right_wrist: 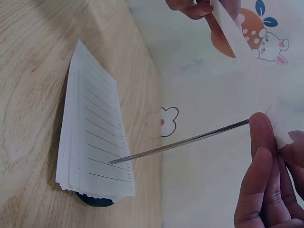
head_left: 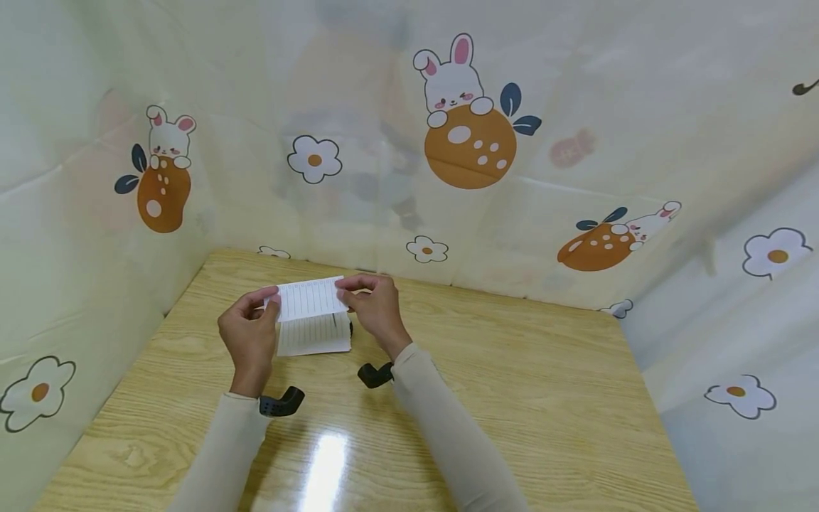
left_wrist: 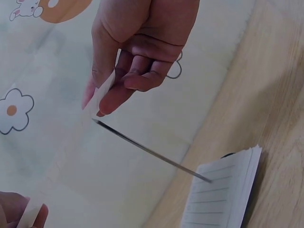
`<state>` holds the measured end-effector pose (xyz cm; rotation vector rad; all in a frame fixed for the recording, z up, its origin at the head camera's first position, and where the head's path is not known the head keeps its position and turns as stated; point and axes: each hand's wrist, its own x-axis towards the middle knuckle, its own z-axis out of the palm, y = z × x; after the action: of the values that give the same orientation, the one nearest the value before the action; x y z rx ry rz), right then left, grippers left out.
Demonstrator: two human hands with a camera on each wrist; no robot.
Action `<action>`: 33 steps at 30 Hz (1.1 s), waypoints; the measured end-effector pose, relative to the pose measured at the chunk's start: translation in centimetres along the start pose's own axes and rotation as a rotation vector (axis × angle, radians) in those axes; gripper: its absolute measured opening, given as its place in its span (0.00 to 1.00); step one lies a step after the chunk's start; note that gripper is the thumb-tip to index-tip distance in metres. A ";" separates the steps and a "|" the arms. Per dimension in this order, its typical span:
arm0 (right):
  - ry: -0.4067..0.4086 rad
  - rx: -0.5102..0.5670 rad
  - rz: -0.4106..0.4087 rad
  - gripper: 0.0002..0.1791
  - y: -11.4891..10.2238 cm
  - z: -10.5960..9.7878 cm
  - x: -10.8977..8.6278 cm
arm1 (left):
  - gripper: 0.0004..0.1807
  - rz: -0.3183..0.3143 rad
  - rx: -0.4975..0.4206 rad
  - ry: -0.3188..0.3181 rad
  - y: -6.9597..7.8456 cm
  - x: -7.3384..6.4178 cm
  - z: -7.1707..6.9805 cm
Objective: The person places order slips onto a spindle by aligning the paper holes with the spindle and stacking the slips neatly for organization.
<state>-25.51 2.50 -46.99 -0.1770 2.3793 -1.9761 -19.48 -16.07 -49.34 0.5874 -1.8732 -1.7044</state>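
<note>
A white lined sheet (head_left: 310, 299) is stretched level between the two hands. The left hand (head_left: 248, 338) pinches its left end between thumb and fingers. At the other end, the right hand (head_left: 380, 306) pinches the sheet the same way. Below lies a small stack of lined sheets (head_left: 313, 338) with ragged edges, over a dark base (right_wrist: 97, 200). A thin metal spike (left_wrist: 152, 153) rises at a slant from the stack. Its pointed tip meets the underside of the held sheet, close to the right hand's fingertips (right_wrist: 261, 128).
The wood-grain table (head_left: 544, 398) spreads out to the right and in front. Pale curtains (head_left: 358, 92) printed with rabbits, fruit and flowers close off the back and sides. Black camera mounts (head_left: 281, 402) stick out inward from both wrists.
</note>
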 end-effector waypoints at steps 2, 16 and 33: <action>0.003 0.007 0.012 0.07 0.2 0.0 0.1 | 0.09 -0.007 0.003 -0.001 -0.1 0.1 0.1; 0.006 0.033 0.005 0.07 1.0 0.2 0.3 | 0.09 -0.039 0.017 -0.012 -1.2 0.3 0.3; 0.012 -0.073 0.070 0.07 2.8 0.0 0.3 | 0.08 -0.031 0.077 -0.032 -2.8 0.4 0.8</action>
<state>-25.95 2.93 -49.69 -0.0828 2.4318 -1.8668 -20.38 -16.01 -52.08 0.6255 -1.9695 -1.6764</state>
